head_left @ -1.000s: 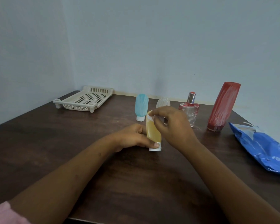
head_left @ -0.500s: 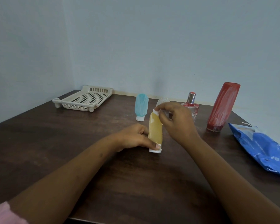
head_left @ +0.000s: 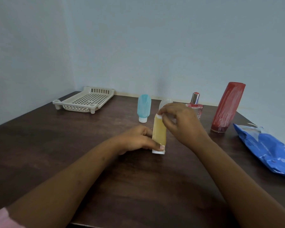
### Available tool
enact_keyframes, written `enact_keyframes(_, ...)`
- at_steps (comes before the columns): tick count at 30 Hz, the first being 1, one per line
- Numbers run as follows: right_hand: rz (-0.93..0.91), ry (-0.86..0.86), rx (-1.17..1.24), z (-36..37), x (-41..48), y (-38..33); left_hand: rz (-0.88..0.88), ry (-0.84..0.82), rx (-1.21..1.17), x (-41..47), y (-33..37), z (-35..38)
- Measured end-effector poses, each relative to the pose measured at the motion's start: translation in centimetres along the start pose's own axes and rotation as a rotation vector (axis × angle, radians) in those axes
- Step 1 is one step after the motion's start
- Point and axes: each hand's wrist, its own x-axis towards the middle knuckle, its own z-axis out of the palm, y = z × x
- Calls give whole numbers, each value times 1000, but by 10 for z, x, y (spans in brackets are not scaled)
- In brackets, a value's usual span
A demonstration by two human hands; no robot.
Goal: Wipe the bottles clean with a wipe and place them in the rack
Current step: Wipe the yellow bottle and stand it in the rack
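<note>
A small yellow translucent squeeze bottle with a white cap (head_left: 159,134) is stood cap-down near the middle of the dark wooden table (head_left: 72,153). Its long axis is close to upright, tilted slightly, with the rounded closed end pointing up and the cap resting on the wood. The lower body is grasped by the left hand (head_left: 136,139), the thumb laid across just above the cap. The top end is pinched by the right hand (head_left: 179,122), where a small piece of white wipe (head_left: 159,115) is pressed between fingertips and bottle.

The bottle is judged light and soft-walled, likely to dent under a hard squeeze and to turn slippery once damp; it is best held low on the body or at the stiffer cap while the upper part is wiped.

Behind it, a blue squeeze bottle (head_left: 144,107) and a clear ribbed bottle (head_left: 165,102) are stood cap-down, the latter partly hidden. A glass perfume bottle with a silver collar (head_left: 195,103) and a tall red bottle (head_left: 227,106) are placed further right. A blue wipe packet (head_left: 266,150) is laid at the right edge. The cream perforated plastic rack (head_left: 84,102) is set well apart, at the far left corner.
</note>
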Motion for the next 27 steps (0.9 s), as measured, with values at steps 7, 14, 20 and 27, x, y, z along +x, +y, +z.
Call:
enact_keyframes(7, -85, -79, 18, 4, -7, -11, -8, 11, -18, -1, 0, -1)
enact_keyframes(14, 92, 52, 57, 6, -4, 5, -9, 12, -13, -1, -1, 0)
enact_keyframes(20, 90, 103, 133, 13, -5, -5, -1, 13, -12, 0, -2, -1)
enact_keyframes(27, 272, 168, 286, 8, -9, 5, 5, -27, -50, 0, -2, -1)
